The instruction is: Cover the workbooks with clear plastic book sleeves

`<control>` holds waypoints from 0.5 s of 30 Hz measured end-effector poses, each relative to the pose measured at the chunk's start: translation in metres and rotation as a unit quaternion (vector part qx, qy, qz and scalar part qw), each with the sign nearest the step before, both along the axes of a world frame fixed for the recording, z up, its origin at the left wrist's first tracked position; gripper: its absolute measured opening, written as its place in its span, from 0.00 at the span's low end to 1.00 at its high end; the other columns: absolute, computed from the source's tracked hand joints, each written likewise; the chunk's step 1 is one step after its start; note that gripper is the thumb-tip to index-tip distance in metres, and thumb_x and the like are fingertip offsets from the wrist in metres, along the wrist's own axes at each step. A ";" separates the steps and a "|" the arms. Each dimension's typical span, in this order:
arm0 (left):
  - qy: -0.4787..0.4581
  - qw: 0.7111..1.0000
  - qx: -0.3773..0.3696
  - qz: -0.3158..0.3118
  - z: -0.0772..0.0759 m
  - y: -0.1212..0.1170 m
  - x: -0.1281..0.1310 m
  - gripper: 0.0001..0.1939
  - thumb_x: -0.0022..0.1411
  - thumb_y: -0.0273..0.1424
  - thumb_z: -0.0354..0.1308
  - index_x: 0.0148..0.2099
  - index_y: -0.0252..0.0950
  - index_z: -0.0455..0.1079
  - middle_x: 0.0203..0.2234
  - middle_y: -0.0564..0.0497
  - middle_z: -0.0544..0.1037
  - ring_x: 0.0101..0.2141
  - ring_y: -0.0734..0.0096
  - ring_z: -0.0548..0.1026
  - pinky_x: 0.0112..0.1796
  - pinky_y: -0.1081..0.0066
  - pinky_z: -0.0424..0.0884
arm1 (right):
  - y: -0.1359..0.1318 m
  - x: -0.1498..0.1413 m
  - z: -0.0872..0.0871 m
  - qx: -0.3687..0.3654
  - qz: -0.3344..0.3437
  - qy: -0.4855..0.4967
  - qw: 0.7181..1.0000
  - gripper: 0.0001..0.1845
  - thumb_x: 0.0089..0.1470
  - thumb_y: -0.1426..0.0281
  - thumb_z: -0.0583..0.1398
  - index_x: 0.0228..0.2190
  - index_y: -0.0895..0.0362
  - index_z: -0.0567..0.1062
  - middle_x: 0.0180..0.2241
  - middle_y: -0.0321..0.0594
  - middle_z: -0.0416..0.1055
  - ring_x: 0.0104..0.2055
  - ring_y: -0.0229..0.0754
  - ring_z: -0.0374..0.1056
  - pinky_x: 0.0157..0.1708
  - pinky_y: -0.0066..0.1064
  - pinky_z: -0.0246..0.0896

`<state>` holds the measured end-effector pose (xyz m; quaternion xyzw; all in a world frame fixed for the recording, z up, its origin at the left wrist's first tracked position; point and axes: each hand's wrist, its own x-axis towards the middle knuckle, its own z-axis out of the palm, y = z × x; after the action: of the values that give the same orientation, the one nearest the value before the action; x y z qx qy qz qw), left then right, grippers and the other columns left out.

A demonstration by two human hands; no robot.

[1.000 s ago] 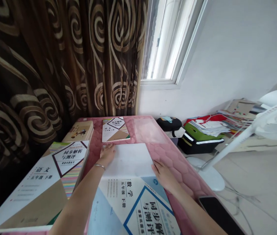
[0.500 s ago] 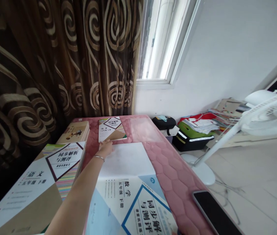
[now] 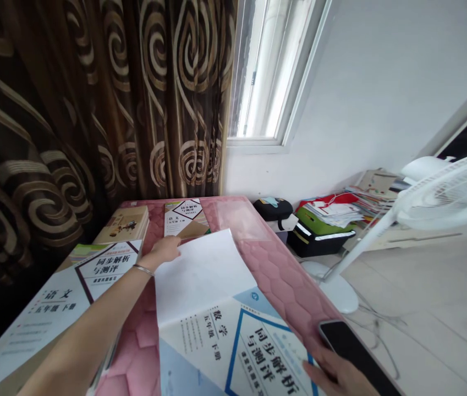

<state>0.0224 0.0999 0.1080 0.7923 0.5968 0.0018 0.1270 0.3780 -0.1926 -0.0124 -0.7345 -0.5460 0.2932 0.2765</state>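
pinching the far left corner of the white flap (image 3: 200,269), left hand (image 3: 163,250) lifts it off the blue workbook (image 3: 237,346) on the pink table (image 3: 295,286); right hand (image 3: 340,377) lies flat, fingers spread, on the workbook's near edge beside the phone (image 3: 355,352).

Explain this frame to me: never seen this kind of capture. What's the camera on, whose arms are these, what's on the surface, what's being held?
There is no machine. A person wears one camera on the head, looking forward and down at their own bare hands. The left hand touches the far corner of a white sheet, which looks lifted and lies over a blue workbook. The right hand rests on that workbook's near right edge, beside a black phone. Whether either hand actually grips is unclear. All of this sits on a pink quilted table cover. Two more workbooks and a brown book lie further left and back. On the floor to the right stand a white fan and a pile of papers.
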 end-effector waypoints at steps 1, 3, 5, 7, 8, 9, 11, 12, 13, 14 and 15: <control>-0.015 1.000 -0.011 0.000 0.008 -0.005 -0.009 0.11 0.48 0.29 0.60 0.37 0.36 0.72 0.42 0.44 0.78 0.44 0.56 0.75 0.41 0.66 0.65 | 0.011 0.007 0.009 0.008 0.002 -0.029 1.000 0.17 0.45 0.48 0.56 0.17 0.44 0.71 0.20 0.39 0.70 0.29 0.51 0.70 0.28 0.38 0.65; -0.047 0.998 -0.038 0.000 0.022 -0.016 -0.028 0.11 0.46 0.32 0.59 0.35 0.37 0.71 0.36 0.49 0.79 0.39 0.59 0.76 0.36 0.70 0.66 | 0.040 0.021 0.030 0.011 0.025 -0.090 0.996 0.20 0.48 0.50 0.53 0.16 0.49 0.67 0.20 0.39 0.69 0.27 0.47 0.68 0.28 0.34 0.62; -0.075 0.995 -0.063 0.001 0.034 -0.031 -0.048 0.11 0.44 0.35 0.59 0.32 0.37 0.71 0.30 0.52 0.79 0.35 0.60 0.76 0.32 0.72 0.65 | 0.078 0.030 0.051 0.013 0.059 -0.145 0.988 0.19 0.49 0.54 0.53 0.15 0.51 0.65 0.19 0.37 0.69 0.27 0.44 0.66 0.28 0.32 0.59; -0.118 0.989 -0.089 0.011 0.040 -0.049 -0.066 0.14 0.42 0.38 0.58 0.32 0.37 0.71 0.29 0.53 0.79 0.34 0.59 0.76 0.31 0.72 0.65 | 0.122 0.032 0.070 0.015 0.088 -0.183 0.979 0.17 0.51 0.59 0.53 0.18 0.53 0.69 0.22 0.38 0.72 0.29 0.44 0.68 0.29 0.30 0.57; -0.153 0.982 -0.106 0.018 0.040 -0.060 -0.073 0.15 0.41 0.39 0.58 0.32 0.36 0.72 0.28 0.53 0.79 0.35 0.58 0.76 0.32 0.71 0.66 | 0.145 0.029 0.078 0.017 0.099 -0.198 0.975 0.15 0.52 0.61 0.54 0.20 0.53 0.72 0.24 0.38 0.74 0.30 0.43 0.69 0.30 0.30 0.56; -0.190 0.973 -0.128 0.025 0.039 -0.071 -0.080 0.17 0.40 0.39 0.59 0.33 0.36 0.73 0.29 0.53 0.79 0.35 0.57 0.76 0.33 0.71 0.66 | 0.166 0.025 0.084 0.018 0.114 -0.214 0.970 0.15 0.54 0.63 0.54 0.21 0.54 0.74 0.26 0.39 0.75 0.31 0.43 0.70 0.31 0.30 0.56; -0.259 0.951 -0.166 0.043 0.033 -0.092 -0.089 0.18 0.40 0.40 0.59 0.34 0.36 0.74 0.29 0.53 0.79 0.36 0.56 0.76 0.33 0.70 0.67 | 0.205 0.011 0.092 0.024 0.123 -0.241 0.963 0.13 0.55 0.65 0.56 0.27 0.55 0.78 0.32 0.41 0.78 0.36 0.44 0.71 0.33 0.29 0.57; -0.281 0.942 -0.176 0.056 0.030 -0.102 -0.092 0.18 0.40 0.39 0.59 0.34 0.36 0.74 0.30 0.53 0.80 0.36 0.56 0.76 0.33 0.70 0.68 | 0.222 0.004 0.094 0.018 0.120 -0.255 0.959 0.11 0.55 0.65 0.57 0.30 0.55 0.79 0.35 0.41 0.78 0.38 0.44 0.72 0.35 0.29 0.57; -0.298 0.935 -0.177 0.073 0.026 -0.112 -0.093 0.18 0.40 0.39 0.59 0.34 0.36 0.75 0.30 0.53 0.80 0.36 0.56 0.76 0.33 0.70 0.68 | 0.236 -0.004 0.094 0.018 0.117 -0.260 0.958 0.10 0.55 0.66 0.59 0.33 0.55 0.80 0.37 0.42 0.78 0.40 0.45 0.72 0.36 0.28 0.57; -0.311 0.930 -0.175 0.092 0.022 -0.120 -0.094 0.18 0.39 0.38 0.60 0.34 0.36 0.75 0.30 0.53 0.80 0.36 0.56 0.76 0.33 0.70 0.68 | 0.247 -0.012 0.094 0.015 0.115 -0.264 0.958 0.10 0.55 0.66 0.59 0.36 0.55 0.80 0.38 0.42 0.78 0.40 0.45 0.72 0.36 0.29 0.58; -0.321 0.925 -0.171 0.111 0.019 -0.127 -0.094 0.17 0.39 0.38 0.60 0.34 0.36 0.75 0.30 0.52 0.80 0.35 0.56 0.76 0.32 0.70 0.68 | 0.257 -0.020 0.092 0.012 0.113 -0.266 0.957 0.10 0.55 0.66 0.60 0.37 0.54 0.80 0.39 0.42 0.78 0.40 0.45 0.72 0.36 0.29 0.58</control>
<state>-0.0715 -0.0270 0.1271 0.6441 0.5994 0.1683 0.4445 0.3583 0.0644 0.0800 -0.7164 -0.6825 0.1098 0.0948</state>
